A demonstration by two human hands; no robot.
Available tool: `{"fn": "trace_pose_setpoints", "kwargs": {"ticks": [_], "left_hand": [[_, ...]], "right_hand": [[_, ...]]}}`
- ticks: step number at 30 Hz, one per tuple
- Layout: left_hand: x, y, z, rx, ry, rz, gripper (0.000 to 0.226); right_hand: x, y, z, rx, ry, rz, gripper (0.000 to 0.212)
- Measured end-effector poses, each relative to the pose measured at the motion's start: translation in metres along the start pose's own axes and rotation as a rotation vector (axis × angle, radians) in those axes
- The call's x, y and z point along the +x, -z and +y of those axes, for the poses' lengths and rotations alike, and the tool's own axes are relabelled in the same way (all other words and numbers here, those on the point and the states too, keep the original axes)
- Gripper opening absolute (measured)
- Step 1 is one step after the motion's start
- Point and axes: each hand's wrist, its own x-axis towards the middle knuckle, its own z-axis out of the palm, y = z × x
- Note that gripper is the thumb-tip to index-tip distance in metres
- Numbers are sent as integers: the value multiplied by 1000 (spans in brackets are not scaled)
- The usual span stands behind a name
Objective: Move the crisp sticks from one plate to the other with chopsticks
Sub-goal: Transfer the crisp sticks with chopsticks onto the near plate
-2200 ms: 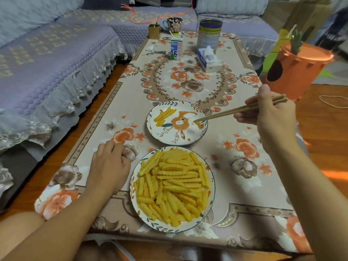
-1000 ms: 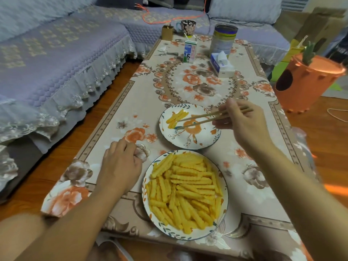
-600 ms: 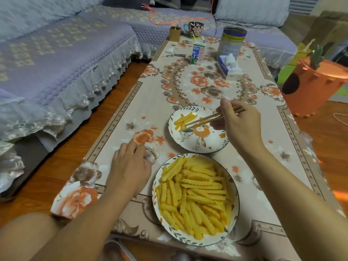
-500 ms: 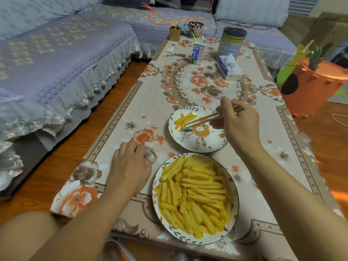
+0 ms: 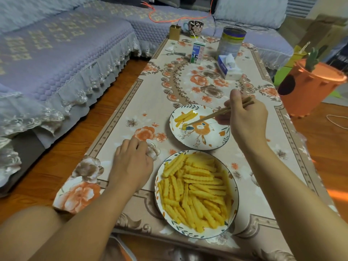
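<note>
A near plate (image 5: 234,196) with a patterned rim is piled with several yellow crinkle crisp sticks (image 5: 195,191). Beyond it lies a smaller flowered plate (image 5: 216,140) with a few crisp sticks (image 5: 185,116) at its left side. My right hand (image 5: 246,121) holds a pair of wooden chopsticks (image 5: 218,114) over the far plate. Their tips touch a short crisp stick (image 5: 184,126) lying on that plate. My left hand (image 5: 131,162) rests on the tablecloth left of the near plate, its fingers curled and holding nothing.
The low table has a flowered cloth (image 5: 188,85). At its far end stand a milk carton (image 5: 197,53), a tin can (image 5: 231,42), a tissue box (image 5: 228,67), a mug (image 5: 194,27) and a small box (image 5: 174,32). A purple sofa (image 5: 56,49) runs along the left; an orange bin (image 5: 310,87) stands right.
The chopsticks came in from the right edge of the far plate to its left side, and their tips now dip onto a short stick there. My left hand stayed on the cloth.
</note>
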Motion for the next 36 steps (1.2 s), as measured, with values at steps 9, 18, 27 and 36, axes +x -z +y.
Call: {"fn": "trace_pose_setpoints", "kwargs": {"ticks": [9, 18, 27, 36], "left_hand": [[0, 1, -1, 14, -8, -19, 43], [-1, 3, -2, 18, -27, -22, 38], [1, 6, -8, 61, -71, -45, 36], [19, 39, -2, -191, -5, -340, 26]], "right_hand": [[-9, -20, -3, -111, 89, -7, 40], [-10, -42, -4, -283, 202, 1, 54], [-44, 13, -61, -67, 6, 1, 42], [-143, 78, -87, -30, -82, -10, 43]]}}
